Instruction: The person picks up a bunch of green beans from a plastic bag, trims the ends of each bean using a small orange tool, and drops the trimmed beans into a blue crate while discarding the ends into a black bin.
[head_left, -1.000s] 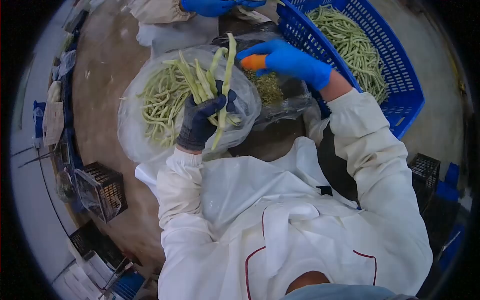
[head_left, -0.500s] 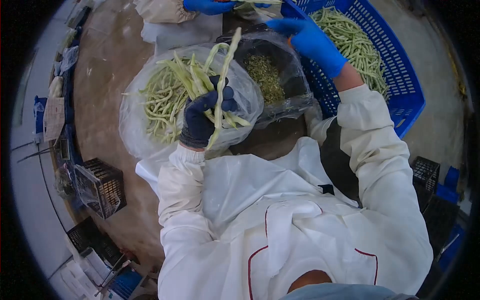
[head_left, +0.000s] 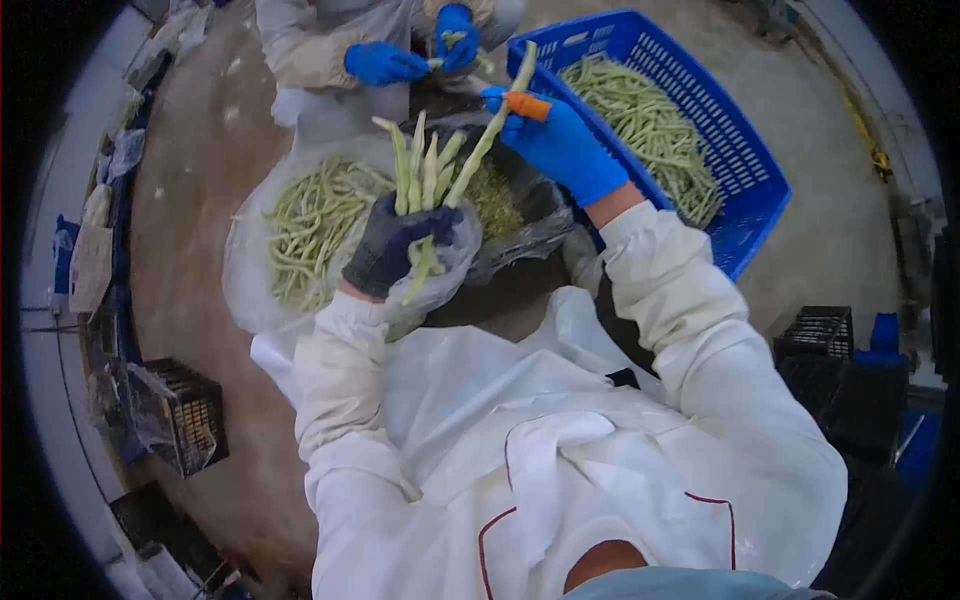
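Note:
My left hand (head_left: 398, 242), in a dark knit glove, is closed around a bunch of long pale green beans (head_left: 428, 172). Most of their ends point up, and a short piece hangs below the fingers. My right hand (head_left: 565, 145) wears a blue glove with an orange band (head_left: 527, 106) around one digit. Its fingers are closed on the upper part of one long green bean (head_left: 490, 135), whose lower end sits in my left fist. Behind my left hand, a clear plastic bag (head_left: 245, 262) lies open with many beans (head_left: 318, 220) in it.
A blue perforated crate (head_left: 745, 215) holding beans (head_left: 650, 125) stands at the right. Between bag and crate sits a dark, plastic-lined container (head_left: 545, 215) with small green trimmings (head_left: 493, 203). Opposite, a person's blue-gloved hands (head_left: 388, 64) handle a bean. A black crate (head_left: 180, 415) is at left.
My right hand has come from the blue crate leftward to the long bean. My left hand has turned, so its beans now stand more upright. The view has shifted slightly.

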